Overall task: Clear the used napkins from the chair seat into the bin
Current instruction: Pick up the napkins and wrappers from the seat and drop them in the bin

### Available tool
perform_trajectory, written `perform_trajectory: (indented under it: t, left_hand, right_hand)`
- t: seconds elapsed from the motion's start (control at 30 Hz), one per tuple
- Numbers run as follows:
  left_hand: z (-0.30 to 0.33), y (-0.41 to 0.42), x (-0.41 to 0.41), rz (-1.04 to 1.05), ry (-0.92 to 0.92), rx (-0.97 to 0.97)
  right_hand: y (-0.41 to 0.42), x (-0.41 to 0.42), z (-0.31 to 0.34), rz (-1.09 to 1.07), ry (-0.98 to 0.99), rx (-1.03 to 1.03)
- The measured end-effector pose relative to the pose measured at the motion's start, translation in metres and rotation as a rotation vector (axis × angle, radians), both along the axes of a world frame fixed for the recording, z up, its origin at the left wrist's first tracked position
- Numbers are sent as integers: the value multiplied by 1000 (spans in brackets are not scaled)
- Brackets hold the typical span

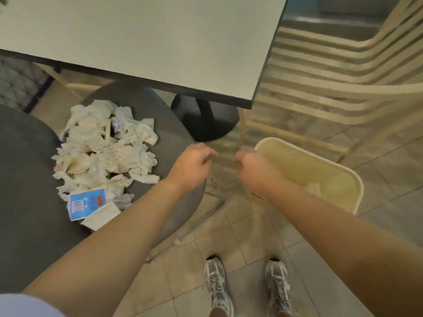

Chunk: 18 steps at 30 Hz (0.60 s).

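Both forearms out, left hand (191, 167) and right hand (253, 170) loosely curled, holding nothing seen. Crumpled napkins (105, 147) heaped on grey chair seat (27, 179); bin (353, 179) right, nearly empty. Gathering not begun; next, left reach, grasp handful.

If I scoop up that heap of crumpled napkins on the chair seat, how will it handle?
The crumpled napkins look thin and loosely wadded, so probably very light and floppy. They lie as separate pieces, so one scoop may well shed some onto the chair seat.
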<state>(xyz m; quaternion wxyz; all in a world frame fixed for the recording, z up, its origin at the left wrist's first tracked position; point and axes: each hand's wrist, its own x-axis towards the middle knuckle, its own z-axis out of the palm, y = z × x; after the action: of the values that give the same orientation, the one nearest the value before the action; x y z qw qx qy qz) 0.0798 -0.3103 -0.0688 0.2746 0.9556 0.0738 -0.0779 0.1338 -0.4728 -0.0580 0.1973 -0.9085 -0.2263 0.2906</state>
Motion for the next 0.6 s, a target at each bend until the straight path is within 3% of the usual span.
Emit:
perform_trajectory:
  t: [0.2, 0.6]
  left_hand:
    - [-2, 88, -41, 113, 6, 29]
    - [-41, 217, -80, 264, 207, 140]
  right_hand:
    - [90, -23, -6, 101, -8, 104]
    - [219, -45, -51, 311, 90, -5]
